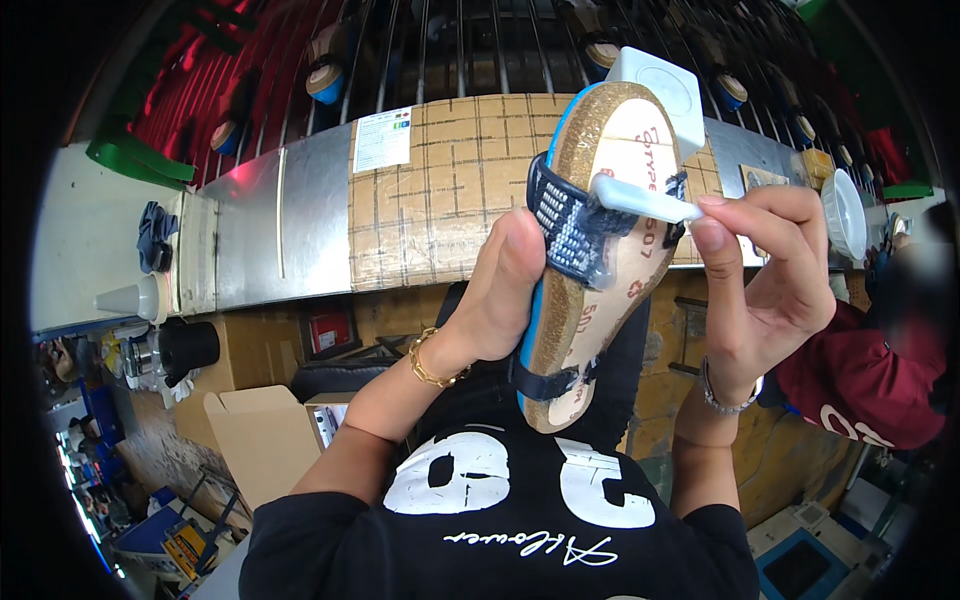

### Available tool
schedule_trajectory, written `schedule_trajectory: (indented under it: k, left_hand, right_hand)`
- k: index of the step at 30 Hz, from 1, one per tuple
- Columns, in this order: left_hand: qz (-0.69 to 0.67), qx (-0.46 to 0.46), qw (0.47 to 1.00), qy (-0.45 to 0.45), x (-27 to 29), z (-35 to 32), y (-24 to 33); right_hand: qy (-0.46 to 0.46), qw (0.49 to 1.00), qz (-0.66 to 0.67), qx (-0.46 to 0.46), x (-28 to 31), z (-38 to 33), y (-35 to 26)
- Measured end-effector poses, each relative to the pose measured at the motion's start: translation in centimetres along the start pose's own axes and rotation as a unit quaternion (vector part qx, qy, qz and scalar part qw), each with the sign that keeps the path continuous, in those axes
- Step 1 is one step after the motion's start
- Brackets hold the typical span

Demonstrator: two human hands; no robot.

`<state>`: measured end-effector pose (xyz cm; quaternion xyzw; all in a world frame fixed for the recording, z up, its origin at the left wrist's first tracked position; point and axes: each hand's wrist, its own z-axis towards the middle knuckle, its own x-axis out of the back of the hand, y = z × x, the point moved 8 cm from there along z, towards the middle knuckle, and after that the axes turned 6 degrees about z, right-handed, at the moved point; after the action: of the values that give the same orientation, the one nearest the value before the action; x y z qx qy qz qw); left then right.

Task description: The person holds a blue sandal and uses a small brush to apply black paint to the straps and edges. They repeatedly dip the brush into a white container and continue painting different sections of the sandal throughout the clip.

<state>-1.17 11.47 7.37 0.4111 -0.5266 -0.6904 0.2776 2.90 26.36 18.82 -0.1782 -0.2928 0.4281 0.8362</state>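
Held up in front of me is a sandal (pixel 620 270) with a brown cork rim, a pale flat face bearing red print, and a bright blue edge. My left hand (pixel 498 290) grips its left side, thumb beside a dark woven strap (pixel 568 225) with whitish stitching. A second dark strap (pixel 545 382) crosses nearer its lower end. In my right hand (pixel 765 275), thumb and fingers pinch the end of a pale stick-like tool (pixel 645 200). Its broad rounded end lies over the woven strap; whether it touches cannot be made out.
Brown cardboard (pixel 440 200) covers part of the metal bench (pixel 250 240). Behind the sandal stands a white box-shaped container (pixel 665 90). Beyond, several blue-edged sandals sit on a rack of metal bars (pixel 460 50). At right are a white bowl (pixel 845 215) and a person in maroon (pixel 865 375).
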Motion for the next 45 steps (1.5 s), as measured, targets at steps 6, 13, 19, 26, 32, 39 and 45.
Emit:
schedule_trajectory:
  k: [6,13,19,26,32,39,45]
  left_hand:
    - [0.080,-0.003,0.997,0.011,0.3,-0.2,0.6]
    - [0.122,0.006,0.992,-0.009,0.2,-0.5,0.5]
    - [0.083,0.019,0.996,-0.032,-0.3,-0.9,0.6]
    - [0.062,-0.001,0.998,0.000,-0.2,-0.5,1.3]
    - [-0.010,0.001,1.000,-0.014,-1.0,-0.3,1.5]
    - [-0.025,0.023,0.999,0.023,-0.6,-0.4,1.8]
    - [-0.082,0.013,0.993,0.085,0.4,0.4,2.1]
  right_hand:
    - [-0.003,1.000,-0.019,0.023,0.4,0.4,-0.9]
    - [-0.028,0.999,0.001,0.047,0.8,0.4,-1.0]
    - [-0.031,0.998,0.020,0.049,1.0,0.2,-1.0]
    - [-0.075,0.995,0.027,0.061,0.8,0.7,-1.0]
    - [-0.126,0.989,0.072,0.040,0.7,0.7,-0.3]
    - [-0.123,0.982,0.142,0.002,0.1,1.1,1.5]
    - [-0.075,0.991,0.104,-0.039,-0.8,-0.6,1.8]
